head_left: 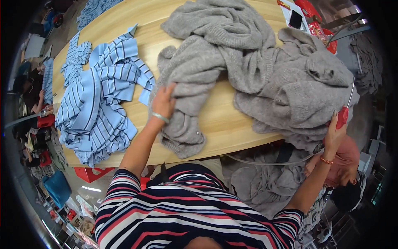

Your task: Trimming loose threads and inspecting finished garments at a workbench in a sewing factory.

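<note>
My left hand (164, 103) rests on the left end of a long grey knit garment (195, 83), fingers apart and slightly blurred, with a pale bangle at the wrist. At the far right my right hand (334, 135) is closed round the red handle of a tool with a long thin metal shaft (342, 118). The shaft points up past the edge of a heap of grey knitwear (302, 89). A small shiny button shows near the garment's lower end.
Blue striped garments (99, 99) lie in a pile on the left of the wooden table (226, 120). A white tray with a dark phone (295, 19) sits at the far right. Grey knitwear (265, 178) hangs below the near edge, by a pale hose (269, 163). Another person (344, 159) is close on my right.
</note>
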